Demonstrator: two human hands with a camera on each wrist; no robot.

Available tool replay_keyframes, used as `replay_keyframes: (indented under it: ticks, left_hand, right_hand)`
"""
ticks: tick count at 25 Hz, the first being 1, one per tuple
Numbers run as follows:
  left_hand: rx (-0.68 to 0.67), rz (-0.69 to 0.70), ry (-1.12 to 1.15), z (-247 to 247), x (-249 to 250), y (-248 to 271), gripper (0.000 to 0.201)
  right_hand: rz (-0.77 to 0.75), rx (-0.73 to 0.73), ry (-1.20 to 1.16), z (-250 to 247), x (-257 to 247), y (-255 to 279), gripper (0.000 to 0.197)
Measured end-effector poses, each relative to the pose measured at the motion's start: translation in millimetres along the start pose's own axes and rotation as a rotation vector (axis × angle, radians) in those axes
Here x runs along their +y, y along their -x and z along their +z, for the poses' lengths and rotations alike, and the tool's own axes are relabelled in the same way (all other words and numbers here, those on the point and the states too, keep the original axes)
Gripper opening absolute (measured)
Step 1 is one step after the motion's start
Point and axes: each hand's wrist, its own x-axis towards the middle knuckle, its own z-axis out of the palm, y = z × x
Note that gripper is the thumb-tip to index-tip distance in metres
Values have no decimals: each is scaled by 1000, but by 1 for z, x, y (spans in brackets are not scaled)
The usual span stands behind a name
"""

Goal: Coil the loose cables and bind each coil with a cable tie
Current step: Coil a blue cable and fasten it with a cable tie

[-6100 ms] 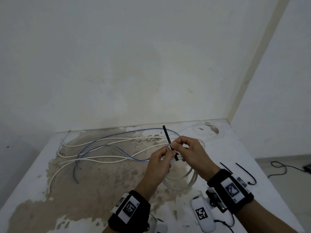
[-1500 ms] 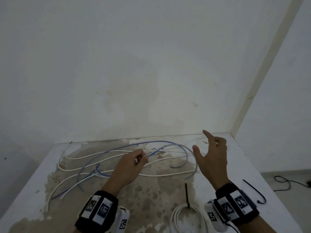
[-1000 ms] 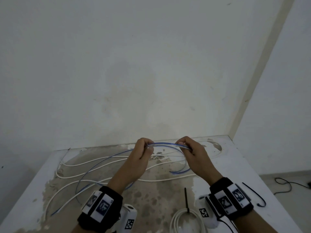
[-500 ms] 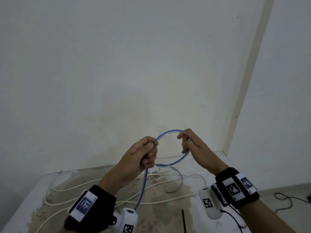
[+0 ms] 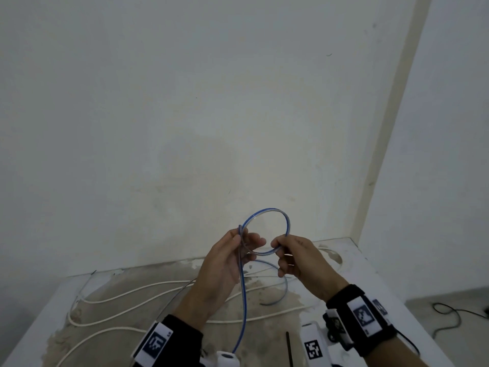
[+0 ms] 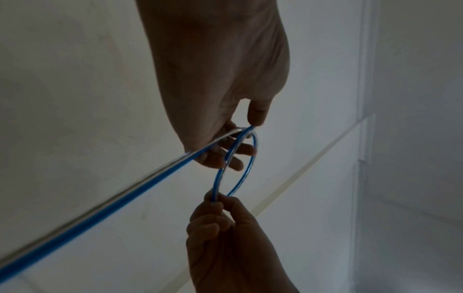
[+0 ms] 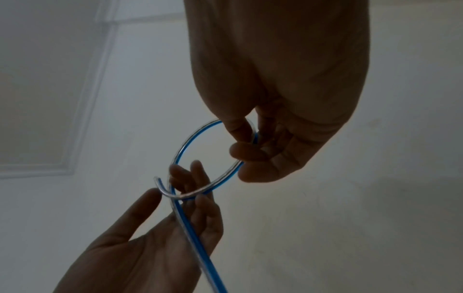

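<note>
A blue cable (image 5: 267, 209) is bent into one small loop, held up in front of the wall. My left hand (image 5: 246, 239) pinches the spot where the loop crosses itself, between thumb and fingers, and the short free end sticks up past the thumb. My right hand (image 5: 276, 247) pinches the loop's lower right side between thumb and index finger. The cable's long tail (image 5: 243, 300) hangs from the left hand down to the table. In the left wrist view the left hand (image 6: 248, 136) holds the loop (image 6: 216, 178). In the right wrist view the right hand (image 7: 246, 140) pinches the loop (image 7: 180, 150).
Loose white cables (image 5: 148, 288) sprawl over the stained white table (image 5: 39, 313). A black cable tie (image 5: 289, 348) lies near the front edge, between my wrists. The wall stands close behind the table. A dark cord (image 5: 449, 311) lies on the floor to the right.
After the white coil was set down, both hands lifted the blue cable. In the last half second the arc closed into a full loop, and the hands came closer together.
</note>
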Motion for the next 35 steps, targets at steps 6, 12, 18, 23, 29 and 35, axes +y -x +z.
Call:
replay_keyframes:
  ticks: [6,12,18,23,29,35]
  left_hand:
    - [12,-70,-60,6,4,0,28]
    - [40,-81,22,10,19,2,33]
    - [283,96,34,-2,38,-15,31]
    - [382,254,-387,-28,64,-17,28]
    - [374,238,-257,-18,82,-17,25]
    - [425,285,-133,-13,107,-30,29]
  right_hand:
    - [92,-174,26,12,24,11,25]
    - [88,-208,-119,27,30,14,34]
    - [5,-493,219,54,40,35,26]
    - [-178,-355,345,48,38,28,18]
    - [-171,-517,401,60,29,21,28]
    - [-512,-197,657,62,30,13,51]
